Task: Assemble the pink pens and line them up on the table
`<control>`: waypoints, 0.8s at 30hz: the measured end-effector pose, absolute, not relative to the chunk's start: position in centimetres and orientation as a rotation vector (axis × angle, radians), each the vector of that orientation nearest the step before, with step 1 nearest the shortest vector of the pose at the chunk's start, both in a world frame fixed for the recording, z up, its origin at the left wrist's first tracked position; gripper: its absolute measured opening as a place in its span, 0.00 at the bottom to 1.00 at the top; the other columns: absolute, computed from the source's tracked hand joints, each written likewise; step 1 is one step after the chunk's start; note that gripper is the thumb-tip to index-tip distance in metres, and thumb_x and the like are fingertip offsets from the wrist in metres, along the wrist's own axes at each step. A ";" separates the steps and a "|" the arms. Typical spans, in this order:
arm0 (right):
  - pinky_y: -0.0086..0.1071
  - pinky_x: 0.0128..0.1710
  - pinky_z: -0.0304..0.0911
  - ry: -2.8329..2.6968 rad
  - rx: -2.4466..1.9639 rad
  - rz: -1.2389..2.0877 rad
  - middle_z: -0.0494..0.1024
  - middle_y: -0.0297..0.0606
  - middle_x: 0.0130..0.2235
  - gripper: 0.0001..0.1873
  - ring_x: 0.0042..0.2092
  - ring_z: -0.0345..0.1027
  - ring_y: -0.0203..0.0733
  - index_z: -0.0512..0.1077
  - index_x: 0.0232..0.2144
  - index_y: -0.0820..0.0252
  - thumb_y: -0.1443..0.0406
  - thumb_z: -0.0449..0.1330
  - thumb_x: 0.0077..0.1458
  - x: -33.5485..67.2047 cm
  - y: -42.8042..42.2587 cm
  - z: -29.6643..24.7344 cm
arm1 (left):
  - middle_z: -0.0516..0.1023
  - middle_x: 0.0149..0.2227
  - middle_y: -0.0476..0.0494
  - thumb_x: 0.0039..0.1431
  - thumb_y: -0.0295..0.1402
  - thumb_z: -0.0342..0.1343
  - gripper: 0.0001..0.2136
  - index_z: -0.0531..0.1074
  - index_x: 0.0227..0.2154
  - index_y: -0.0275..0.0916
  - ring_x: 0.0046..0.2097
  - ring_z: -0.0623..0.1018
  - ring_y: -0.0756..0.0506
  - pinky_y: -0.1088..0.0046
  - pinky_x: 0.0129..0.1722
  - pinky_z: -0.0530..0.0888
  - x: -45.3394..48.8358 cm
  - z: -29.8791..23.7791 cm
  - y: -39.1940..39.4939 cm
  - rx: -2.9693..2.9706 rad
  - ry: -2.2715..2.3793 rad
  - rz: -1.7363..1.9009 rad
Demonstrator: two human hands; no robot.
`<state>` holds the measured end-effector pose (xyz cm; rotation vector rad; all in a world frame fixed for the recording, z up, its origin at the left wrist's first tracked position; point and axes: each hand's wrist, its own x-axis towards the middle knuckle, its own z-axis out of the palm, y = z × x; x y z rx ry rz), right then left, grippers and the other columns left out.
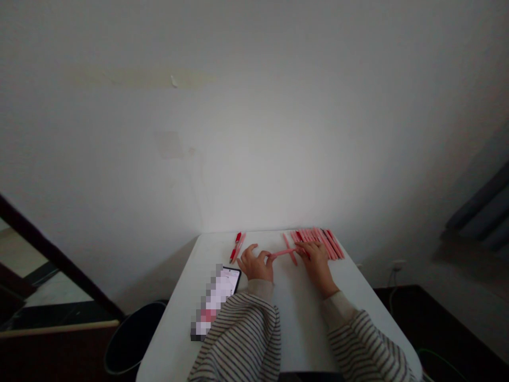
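A pink pen [283,252] is stretched between my two hands, a little tilted, above the white table. My left hand [256,264] pinches its left end between thumb and finger, the other fingers spread. At its right end, my right hand [316,261] has its fingers closed on it. Behind the held pen, a single pink pen [290,249] lies on the table. To the right, a row of several pink and red pens [324,241] lies side by side, partly hidden by my right hand. Left of my left hand lie a red pen [235,248] and a pink pen [240,247].
A phone [218,297] with a lit, partly blurred screen lies on the left of the white table [302,329], partly behind my left sleeve. The table's far edge meets the wall [254,132]. A dark bin [135,337] stands left of it on the floor.
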<state>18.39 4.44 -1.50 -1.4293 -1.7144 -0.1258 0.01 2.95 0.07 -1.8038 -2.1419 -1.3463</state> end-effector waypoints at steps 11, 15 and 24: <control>0.43 0.46 0.53 -1.800 -1.503 -0.234 0.75 0.39 0.41 0.10 0.47 0.59 0.50 0.77 0.37 0.50 0.60 0.56 0.58 18.3 4.2 -1.9 | 0.72 0.46 0.43 0.47 0.43 0.62 0.08 0.78 0.26 0.46 0.50 0.68 0.40 0.55 0.53 0.61 -0.1 -1.0 3.7 -1.757 -1.948 -1.460; 0.43 0.46 0.54 -1.794 -1.501 -0.196 0.75 0.40 0.40 0.10 0.46 0.60 0.49 0.76 0.37 0.51 0.59 0.56 0.58 18.3 4.3 -1.9 | 0.71 0.47 0.44 0.46 0.43 0.63 0.07 0.78 0.26 0.46 0.51 0.67 0.40 0.54 0.54 0.59 0.0 -1.0 3.6 -1.745 -1.989 -1.445; 0.45 0.49 0.57 -1.578 -1.283 0.113 0.75 0.44 0.42 0.16 0.46 0.63 0.48 0.74 0.40 0.58 0.57 0.51 0.59 18.4 4.8 -1.6 | 0.70 0.49 0.45 0.47 0.42 0.62 0.06 0.78 0.25 0.48 0.54 0.65 0.40 0.53 0.57 0.56 0.2 -0.1 3.0 -1.815 -2.099 -1.384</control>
